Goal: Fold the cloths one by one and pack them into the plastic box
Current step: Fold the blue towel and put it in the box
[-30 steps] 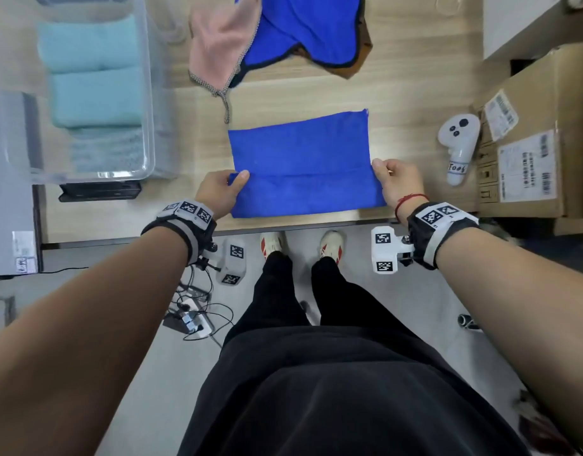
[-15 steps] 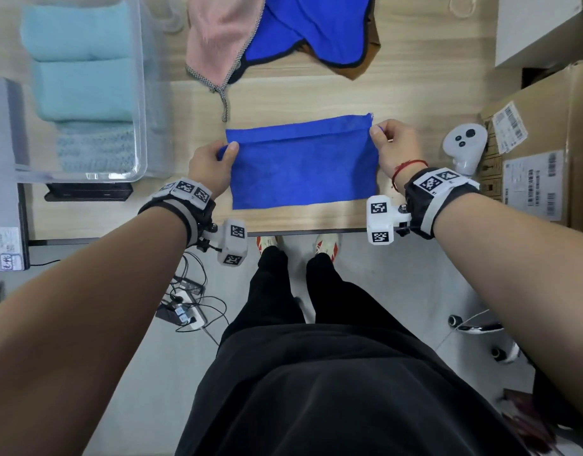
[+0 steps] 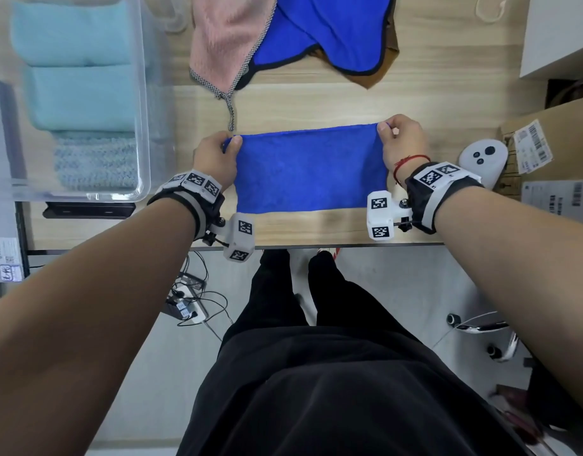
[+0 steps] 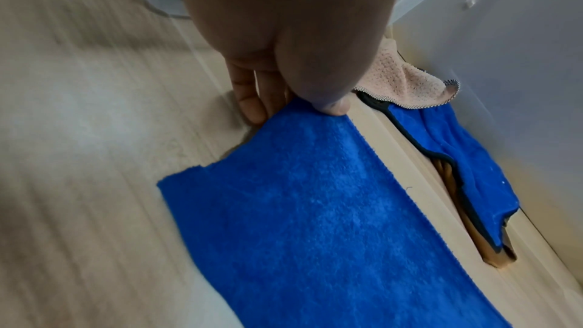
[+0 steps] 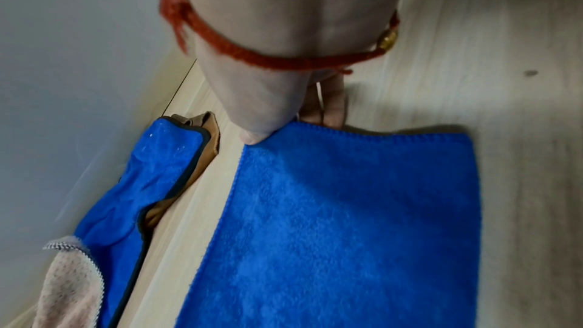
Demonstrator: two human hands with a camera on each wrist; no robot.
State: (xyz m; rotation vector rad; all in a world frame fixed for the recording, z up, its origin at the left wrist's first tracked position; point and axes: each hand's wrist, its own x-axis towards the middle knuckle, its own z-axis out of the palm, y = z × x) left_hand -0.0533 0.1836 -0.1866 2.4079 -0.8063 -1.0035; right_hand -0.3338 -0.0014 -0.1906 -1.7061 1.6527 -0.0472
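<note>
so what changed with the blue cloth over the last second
Both hands carried the near edge of the blue cloth away from the person and over onto its far edge, folding it in half. The left hand and right hand kept their pinch on the two corners throughout, now at the far side. The cloth pile behind, the plastic box with its folded towels and the white controller stayed put.

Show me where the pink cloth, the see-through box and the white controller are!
pink cloth (image 3: pixel 224 37), head view, on its fuzzy middle.
plastic box (image 3: pixel 144 93), head view, on its clear right wall.
white controller (image 3: pixel 482 158), head view, on its rounded top by the buttons.
</note>
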